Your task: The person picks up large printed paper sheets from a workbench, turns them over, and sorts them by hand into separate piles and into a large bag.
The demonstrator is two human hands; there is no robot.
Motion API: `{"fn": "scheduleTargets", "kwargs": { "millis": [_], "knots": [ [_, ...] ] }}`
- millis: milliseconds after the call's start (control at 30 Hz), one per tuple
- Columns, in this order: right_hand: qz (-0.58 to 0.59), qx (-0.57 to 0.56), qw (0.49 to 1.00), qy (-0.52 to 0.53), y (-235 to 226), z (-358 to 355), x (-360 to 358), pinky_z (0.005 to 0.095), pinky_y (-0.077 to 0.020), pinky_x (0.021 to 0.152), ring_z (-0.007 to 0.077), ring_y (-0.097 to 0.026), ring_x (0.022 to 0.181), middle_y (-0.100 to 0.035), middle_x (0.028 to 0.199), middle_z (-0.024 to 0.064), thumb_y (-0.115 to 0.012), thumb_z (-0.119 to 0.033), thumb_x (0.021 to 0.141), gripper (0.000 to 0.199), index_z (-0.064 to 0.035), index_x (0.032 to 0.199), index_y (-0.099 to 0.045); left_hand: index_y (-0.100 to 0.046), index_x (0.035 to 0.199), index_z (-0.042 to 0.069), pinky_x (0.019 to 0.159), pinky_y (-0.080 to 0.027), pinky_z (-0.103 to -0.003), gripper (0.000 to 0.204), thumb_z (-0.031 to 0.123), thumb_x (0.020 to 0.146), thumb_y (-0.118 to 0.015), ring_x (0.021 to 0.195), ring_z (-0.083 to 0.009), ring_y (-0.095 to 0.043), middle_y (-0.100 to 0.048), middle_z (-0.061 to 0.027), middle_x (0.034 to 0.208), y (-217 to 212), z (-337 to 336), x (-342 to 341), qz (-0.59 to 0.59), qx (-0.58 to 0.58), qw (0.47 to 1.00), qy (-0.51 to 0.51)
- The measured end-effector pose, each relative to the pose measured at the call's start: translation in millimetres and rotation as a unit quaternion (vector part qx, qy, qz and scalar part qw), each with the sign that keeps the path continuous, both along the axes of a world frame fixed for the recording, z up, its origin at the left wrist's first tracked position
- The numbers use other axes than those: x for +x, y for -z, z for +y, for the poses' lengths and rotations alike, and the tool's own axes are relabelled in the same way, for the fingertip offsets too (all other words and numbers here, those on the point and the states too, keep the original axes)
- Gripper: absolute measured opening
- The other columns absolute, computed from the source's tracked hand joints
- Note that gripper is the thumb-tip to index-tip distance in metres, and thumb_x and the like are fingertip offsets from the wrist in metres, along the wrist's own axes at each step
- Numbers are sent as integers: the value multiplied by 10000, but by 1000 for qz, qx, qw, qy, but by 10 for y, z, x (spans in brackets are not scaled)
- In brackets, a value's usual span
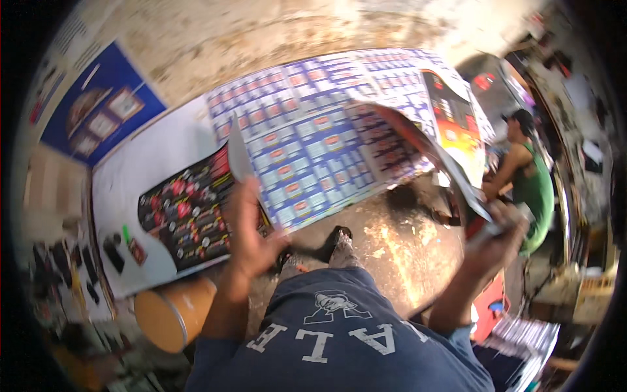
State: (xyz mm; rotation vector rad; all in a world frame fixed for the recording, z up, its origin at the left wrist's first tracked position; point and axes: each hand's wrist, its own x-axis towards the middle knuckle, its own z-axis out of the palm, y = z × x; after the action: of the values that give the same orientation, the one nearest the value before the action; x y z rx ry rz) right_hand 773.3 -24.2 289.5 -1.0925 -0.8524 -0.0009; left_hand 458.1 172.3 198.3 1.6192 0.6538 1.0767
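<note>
My left hand (247, 232) is over the table, its thumb apart from its stretched fingers, slightly smeared by motion. It is beside the curled edge of a dark printed sheet (186, 212) with red and white pictures. My right hand (503, 228), out to the right, grips the edge of a large curved printed sheet (457, 176). That sheet arches up over the table, its pale side partly showing. Beneath it lies a blue-and-white printed sheet (307, 173) covered in small boxes. An orange-and-black printed sheet (450, 121) lies at the table's right end.
The white tabletop (160, 144) stands against a stained wall. A green marker-like item (126, 233) and dark small objects lie at its left end. An orange drum (173, 313) stands by the near left corner. A person in green (532, 186) crouches at the right, near stacked papers (522, 346).
</note>
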Motion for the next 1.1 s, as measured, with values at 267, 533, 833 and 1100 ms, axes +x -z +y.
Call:
{"fn": "scheduleTargets", "kwargs": {
  "millis": [267, 533, 833, 1100],
  "knots": [
    [78, -134, 849, -505, -132, 1251, -683, 363, -367, 1049, 251, -491, 1238, -535, 1316, 185, -486, -321, 1004, 460, 15, 1318, -486, -230, 1465, -9, 1058, -365, -384, 995, 455, 781, -784, 1306, -234, -407, -375, -140, 1417, -259, -763, 1211, -329, -336, 860, 198],
    [267, -289, 919, -11, 1538, 918, 1152, 394, -456, 931, 258, -585, 1042, -531, 1312, 163, -734, -258, 863, 653, 3, 1366, -409, -529, 1168, 13, 793, -558, -415, 316, 246, 958, -562, 935, -290, -643, -615, -141, 1070, -664, 71, 1153, -198, -196, 908, -314],
    [327, -284, 754, -494, 1811, 1593, 631, 452, -513, 796, 282, -657, 944, -638, 1138, 175, -592, -341, 930, 631, -7, 1396, -327, -524, 1170, -23, 806, -548, -360, 307, 233, 1006, -480, 947, -230, -619, -596, -146, 1070, 1186, -843, 603, -192, -449, 851, -194],
    [-113, -475, 807, -331, 1598, 1517, 3646, 399, -481, 882, 277, -622, 1005, -634, 1142, 218, -718, -345, 792, 565, 42, 1185, -595, -493, 1341, 31, 939, -482, -323, 464, 303, 976, -578, 1063, -174, -590, -595, -78, 1220, 1316, -1177, 2211, 221, -537, 797, 166]
  ]
}}
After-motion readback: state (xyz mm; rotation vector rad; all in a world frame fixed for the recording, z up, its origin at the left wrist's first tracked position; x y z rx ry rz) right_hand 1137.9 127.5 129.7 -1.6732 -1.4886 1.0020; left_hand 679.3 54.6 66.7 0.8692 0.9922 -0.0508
